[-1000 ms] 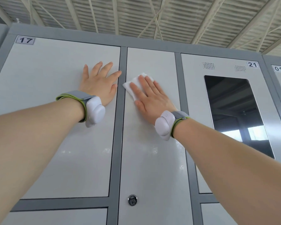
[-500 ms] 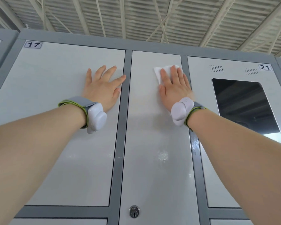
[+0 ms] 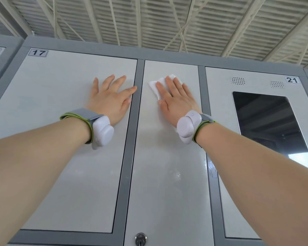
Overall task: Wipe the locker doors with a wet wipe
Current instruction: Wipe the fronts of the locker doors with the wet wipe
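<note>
Two bare hands lie flat on pale grey metal locker doors: the left hand (image 3: pixel 112 100), fingers spread, on door 17 (image 3: pixel 60 157) centre-left; the right hand (image 3: pixel 176 100) presses a white wet wipe (image 3: pixel 156 85) against the narrow middle door (image 3: pixel 167 174), above its keyhole lock (image 3: pixel 140 239).

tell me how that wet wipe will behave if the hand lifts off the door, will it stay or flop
The wet wipe looks thin and limp, its edges creased under the right hand, so it would likely flop. Being damp, it may cling briefly to the smooth middle door, then slide or peel off.
</note>
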Demonstrator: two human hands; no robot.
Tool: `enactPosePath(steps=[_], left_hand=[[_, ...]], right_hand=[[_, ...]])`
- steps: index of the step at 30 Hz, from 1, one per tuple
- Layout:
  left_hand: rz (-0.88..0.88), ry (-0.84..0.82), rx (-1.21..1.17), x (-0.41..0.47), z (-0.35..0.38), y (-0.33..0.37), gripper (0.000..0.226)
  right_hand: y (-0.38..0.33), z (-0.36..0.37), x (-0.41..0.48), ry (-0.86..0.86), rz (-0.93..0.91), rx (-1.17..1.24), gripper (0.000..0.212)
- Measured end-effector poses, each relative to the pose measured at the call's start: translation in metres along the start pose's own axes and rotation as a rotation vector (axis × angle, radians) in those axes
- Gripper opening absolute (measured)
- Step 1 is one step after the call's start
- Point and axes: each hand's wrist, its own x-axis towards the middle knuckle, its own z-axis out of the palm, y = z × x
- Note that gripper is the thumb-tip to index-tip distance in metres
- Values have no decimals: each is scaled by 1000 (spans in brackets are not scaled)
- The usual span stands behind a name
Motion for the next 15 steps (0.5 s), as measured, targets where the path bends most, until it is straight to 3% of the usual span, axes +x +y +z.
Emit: enactPosePath(steps=[5, 15], left_hand=[[-10, 63, -6, 9, -4, 3, 43], [-23, -1, 62, 29, -6, 8, 52]], right_hand=[[4, 0, -10, -17, -100, 1, 53], [39, 1, 12, 82, 234, 42, 54]])
